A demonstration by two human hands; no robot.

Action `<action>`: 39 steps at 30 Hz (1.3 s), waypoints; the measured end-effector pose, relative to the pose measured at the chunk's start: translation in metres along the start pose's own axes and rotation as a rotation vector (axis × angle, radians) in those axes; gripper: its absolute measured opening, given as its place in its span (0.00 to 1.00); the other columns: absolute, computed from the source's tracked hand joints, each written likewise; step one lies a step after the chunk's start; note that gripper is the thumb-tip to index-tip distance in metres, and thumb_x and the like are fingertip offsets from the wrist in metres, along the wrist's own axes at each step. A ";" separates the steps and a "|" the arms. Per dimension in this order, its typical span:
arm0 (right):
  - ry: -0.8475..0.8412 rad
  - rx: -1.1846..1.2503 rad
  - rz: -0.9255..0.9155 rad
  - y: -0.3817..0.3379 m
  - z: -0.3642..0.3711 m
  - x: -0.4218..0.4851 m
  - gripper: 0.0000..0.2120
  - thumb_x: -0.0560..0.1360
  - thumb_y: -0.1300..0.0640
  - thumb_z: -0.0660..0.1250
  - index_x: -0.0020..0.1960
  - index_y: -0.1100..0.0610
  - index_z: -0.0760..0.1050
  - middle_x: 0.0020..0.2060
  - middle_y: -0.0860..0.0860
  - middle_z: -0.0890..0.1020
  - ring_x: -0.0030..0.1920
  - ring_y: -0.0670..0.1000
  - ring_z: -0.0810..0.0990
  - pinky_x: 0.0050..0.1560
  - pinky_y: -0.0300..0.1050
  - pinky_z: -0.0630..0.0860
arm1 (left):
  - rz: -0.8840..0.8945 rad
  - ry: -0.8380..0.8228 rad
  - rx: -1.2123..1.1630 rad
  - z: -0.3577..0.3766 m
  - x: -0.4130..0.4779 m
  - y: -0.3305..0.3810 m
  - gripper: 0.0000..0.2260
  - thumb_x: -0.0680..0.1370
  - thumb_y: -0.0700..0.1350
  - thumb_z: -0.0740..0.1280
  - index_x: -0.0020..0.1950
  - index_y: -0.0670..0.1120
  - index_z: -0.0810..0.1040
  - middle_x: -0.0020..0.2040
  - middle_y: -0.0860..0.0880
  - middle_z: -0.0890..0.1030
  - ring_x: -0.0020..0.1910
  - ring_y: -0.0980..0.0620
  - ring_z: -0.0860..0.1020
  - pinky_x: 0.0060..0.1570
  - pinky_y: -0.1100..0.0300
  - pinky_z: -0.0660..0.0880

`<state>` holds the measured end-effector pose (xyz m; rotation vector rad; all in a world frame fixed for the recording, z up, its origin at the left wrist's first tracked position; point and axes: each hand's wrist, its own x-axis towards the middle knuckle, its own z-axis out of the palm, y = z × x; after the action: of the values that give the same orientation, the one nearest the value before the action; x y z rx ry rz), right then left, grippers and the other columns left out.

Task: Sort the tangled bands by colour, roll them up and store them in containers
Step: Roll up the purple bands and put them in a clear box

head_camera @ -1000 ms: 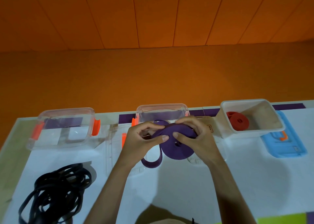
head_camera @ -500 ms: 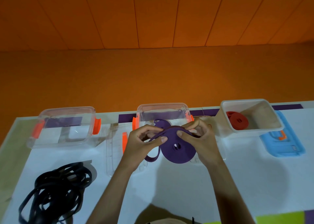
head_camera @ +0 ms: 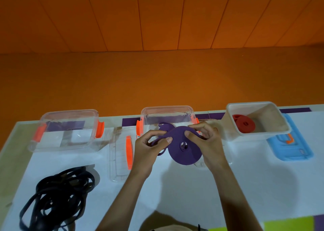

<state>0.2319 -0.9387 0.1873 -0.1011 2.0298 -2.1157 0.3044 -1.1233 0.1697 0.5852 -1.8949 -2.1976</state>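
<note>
Just in front of the middle clear box, the purple band is up off the table, wound into a fat, flat disc with a small hole at its centre. The right hand cups the disc's far-right edge, fingers curled over the rim and thumb pressed on the face, most likely to stop the coil springing loose. The left hand pinches the free tail at the disc's upper left, thumb on top, feeding it onto the coil, and a short loop dangles below those fingers. So the roll sits between the two hands, its face toward the camera. Behind it the box stands open, seemingly ready for it. Off to the right, a red roll lies in the white tub. Near left, the black tangle lies unsorted.
</note>
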 end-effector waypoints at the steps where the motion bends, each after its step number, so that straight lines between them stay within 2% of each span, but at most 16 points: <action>1: 0.034 0.000 0.005 0.002 0.001 0.000 0.10 0.69 0.53 0.81 0.48 0.44 0.84 0.50 0.48 0.88 0.54 0.51 0.86 0.43 0.46 0.85 | -0.005 0.021 -0.031 0.003 0.000 -0.002 0.11 0.73 0.43 0.80 0.54 0.52 0.87 0.53 0.51 0.88 0.54 0.50 0.86 0.44 0.59 0.83; 5: 0.130 0.009 0.017 0.013 0.001 0.004 0.14 0.73 0.62 0.80 0.46 0.43 0.83 0.48 0.44 0.87 0.52 0.50 0.87 0.42 0.44 0.85 | 0.020 0.054 -0.098 0.009 0.001 -0.009 0.16 0.74 0.36 0.80 0.60 0.43 0.83 0.56 0.47 0.86 0.57 0.41 0.85 0.50 0.47 0.86; 7: 0.161 0.036 0.027 0.017 0.000 0.005 0.14 0.73 0.62 0.80 0.46 0.43 0.83 0.48 0.44 0.88 0.51 0.49 0.87 0.41 0.43 0.84 | 0.030 0.070 -0.123 0.010 0.001 -0.012 0.18 0.72 0.37 0.80 0.61 0.43 0.81 0.59 0.45 0.85 0.57 0.39 0.85 0.49 0.47 0.86; 10: 0.212 0.057 0.057 0.024 0.000 0.009 0.14 0.73 0.61 0.80 0.46 0.43 0.82 0.48 0.44 0.88 0.51 0.48 0.87 0.40 0.43 0.84 | 0.039 0.110 -0.138 0.015 0.000 -0.019 0.18 0.73 0.35 0.80 0.59 0.45 0.81 0.59 0.46 0.83 0.58 0.41 0.84 0.48 0.51 0.85; 16: 0.320 0.094 0.114 0.042 0.003 0.030 0.13 0.74 0.61 0.79 0.47 0.43 0.81 0.50 0.47 0.88 0.54 0.55 0.87 0.46 0.51 0.86 | -0.070 0.189 -0.204 0.029 0.010 -0.032 0.19 0.73 0.40 0.80 0.62 0.45 0.82 0.60 0.47 0.85 0.60 0.44 0.85 0.52 0.48 0.86; 18: 0.330 0.120 0.116 0.049 0.007 0.040 0.11 0.74 0.61 0.79 0.50 0.49 0.81 0.51 0.51 0.87 0.55 0.56 0.86 0.46 0.51 0.85 | -0.153 0.216 -0.254 0.034 0.020 -0.035 0.20 0.73 0.42 0.80 0.64 0.46 0.83 0.60 0.46 0.86 0.60 0.43 0.85 0.53 0.49 0.85; 20: 0.339 0.151 0.135 0.057 0.011 0.051 0.09 0.76 0.62 0.77 0.52 0.56 0.79 0.54 0.57 0.86 0.58 0.61 0.84 0.51 0.58 0.84 | -0.212 0.243 -0.282 0.036 0.036 -0.039 0.19 0.74 0.40 0.80 0.64 0.46 0.84 0.59 0.45 0.86 0.59 0.43 0.86 0.53 0.48 0.85; 22: 0.330 0.124 0.178 0.065 0.013 0.064 0.08 0.76 0.64 0.76 0.52 0.58 0.79 0.54 0.59 0.85 0.59 0.63 0.83 0.58 0.65 0.82 | -0.241 0.298 -0.263 0.036 0.057 -0.044 0.18 0.74 0.39 0.80 0.63 0.45 0.85 0.58 0.43 0.87 0.59 0.42 0.86 0.55 0.47 0.85; 24: 0.265 0.017 0.236 0.074 0.010 0.080 0.06 0.77 0.64 0.76 0.51 0.60 0.81 0.52 0.58 0.86 0.56 0.57 0.85 0.59 0.68 0.82 | -0.280 0.393 -0.213 0.036 0.080 -0.052 0.15 0.73 0.38 0.81 0.59 0.45 0.87 0.56 0.42 0.87 0.59 0.41 0.85 0.58 0.44 0.84; 26: 0.160 -0.076 0.294 0.084 0.007 0.098 0.08 0.77 0.64 0.76 0.54 0.63 0.80 0.52 0.58 0.86 0.53 0.50 0.87 0.55 0.69 0.83 | -0.305 0.478 -0.160 0.035 0.105 -0.061 0.13 0.72 0.37 0.82 0.54 0.47 0.88 0.53 0.44 0.88 0.58 0.42 0.85 0.60 0.43 0.83; 29: 0.013 -0.259 0.364 0.102 0.006 0.123 0.13 0.79 0.62 0.74 0.62 0.60 0.76 0.54 0.61 0.85 0.54 0.59 0.87 0.55 0.65 0.84 | -0.296 0.545 -0.019 0.039 0.139 -0.077 0.13 0.71 0.36 0.82 0.54 0.43 0.88 0.49 0.46 0.87 0.55 0.41 0.86 0.61 0.42 0.82; 32: -0.156 -0.603 0.368 0.124 0.004 0.147 0.15 0.82 0.57 0.71 0.67 0.59 0.74 0.55 0.59 0.85 0.55 0.59 0.85 0.53 0.53 0.82 | -0.269 0.533 0.241 0.043 0.169 -0.094 0.12 0.71 0.39 0.83 0.53 0.42 0.89 0.46 0.48 0.87 0.50 0.45 0.86 0.59 0.46 0.82; 35: -0.274 -0.755 0.432 0.144 0.006 0.165 0.18 0.83 0.56 0.69 0.68 0.62 0.71 0.57 0.60 0.84 0.55 0.60 0.84 0.49 0.48 0.77 | -0.275 0.478 0.432 0.043 0.191 -0.114 0.10 0.71 0.41 0.82 0.52 0.42 0.89 0.48 0.47 0.88 0.50 0.46 0.86 0.59 0.50 0.82; 37: -0.322 -0.795 0.479 0.156 0.010 0.173 0.18 0.83 0.57 0.69 0.68 0.63 0.70 0.58 0.62 0.84 0.56 0.61 0.84 0.50 0.50 0.78 | -0.298 0.445 0.497 0.040 0.201 -0.129 0.11 0.72 0.41 0.82 0.53 0.42 0.89 0.50 0.45 0.89 0.52 0.45 0.86 0.58 0.53 0.82; 39: -0.350 -0.802 0.534 0.167 0.013 0.178 0.18 0.83 0.58 0.69 0.68 0.64 0.68 0.57 0.64 0.84 0.55 0.63 0.85 0.55 0.56 0.83 | -0.323 0.406 0.564 0.039 0.207 -0.142 0.10 0.74 0.42 0.81 0.54 0.42 0.88 0.51 0.44 0.89 0.53 0.44 0.86 0.57 0.55 0.82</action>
<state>0.0773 -0.9918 0.0055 -0.0359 2.2167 -0.8422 0.1178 -1.1437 -0.0013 1.3934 -2.2851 -1.4882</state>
